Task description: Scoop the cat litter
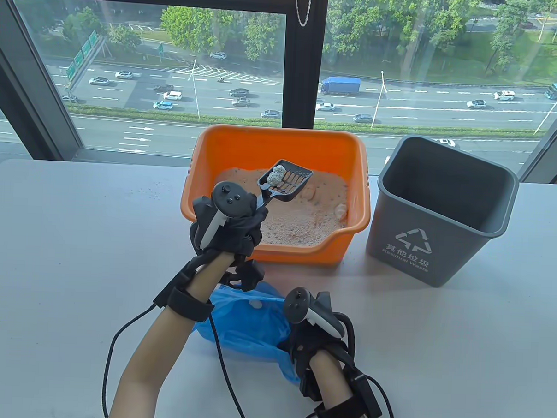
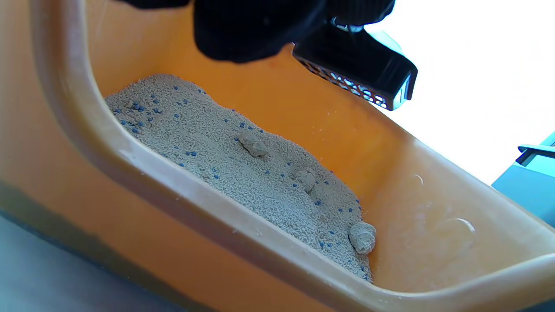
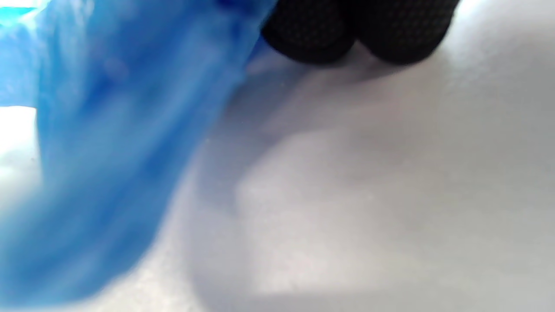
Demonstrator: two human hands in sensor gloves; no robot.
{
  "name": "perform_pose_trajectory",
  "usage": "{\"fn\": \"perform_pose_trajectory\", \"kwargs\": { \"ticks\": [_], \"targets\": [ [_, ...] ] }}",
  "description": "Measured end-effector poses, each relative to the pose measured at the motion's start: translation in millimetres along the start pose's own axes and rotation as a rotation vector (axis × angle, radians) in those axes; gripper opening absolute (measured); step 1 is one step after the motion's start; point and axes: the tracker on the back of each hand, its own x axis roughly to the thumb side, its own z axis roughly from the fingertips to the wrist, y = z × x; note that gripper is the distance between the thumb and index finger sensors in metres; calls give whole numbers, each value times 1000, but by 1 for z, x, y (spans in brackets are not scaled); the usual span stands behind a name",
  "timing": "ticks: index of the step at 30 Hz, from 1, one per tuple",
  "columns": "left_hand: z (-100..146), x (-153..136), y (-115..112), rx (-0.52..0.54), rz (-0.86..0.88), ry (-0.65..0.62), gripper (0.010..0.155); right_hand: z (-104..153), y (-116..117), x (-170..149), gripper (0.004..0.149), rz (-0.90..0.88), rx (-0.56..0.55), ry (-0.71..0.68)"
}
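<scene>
An orange litter box (image 1: 202, 168) holds sandy litter (image 1: 301, 214) with clumps. My left hand (image 1: 241, 221) grips the handle of a black slotted scoop (image 1: 286, 179) and holds it above the litter; a grey clump (image 1: 276, 174) lies in the scoop. In the left wrist view the scoop (image 2: 360, 65) hangs over the box wall (image 2: 143, 169), and several clumps, one of them (image 2: 362, 237) near the wall, lie on the litter. My right hand (image 1: 307, 337) holds the edge of a blue plastic bag (image 1: 250, 325) on the table; the bag (image 3: 108, 143) shows in the right wrist view beside my fingers (image 3: 312, 39).
A grey waste bin (image 1: 437, 211) with a recycling mark stands open to the right of the litter box. The white table (image 1: 462, 341) runs to a window at the back. Glove cables (image 1: 221, 368) trail over the table near my forearms.
</scene>
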Motion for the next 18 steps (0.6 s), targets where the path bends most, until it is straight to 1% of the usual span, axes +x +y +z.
{"fn": "perform_pose_trajectory", "kwargs": {
  "ticks": [4, 10, 14, 18],
  "targets": [
    [10, -6, 12, -15, 42, -36, 62, 0, 0, 0, 84, 1, -1, 0],
    [40, -20, 40, -73, 83, -129, 61, 0, 0, 0, 84, 1, -1, 0],
    [63, -37, 60, -109, 85, -159, 61, 0, 0, 0, 84, 1, -1, 0],
    [89, -63, 79, -166, 94, -178, 60, 1, 0, 0, 84, 5, -6, 3]
  ]
}}
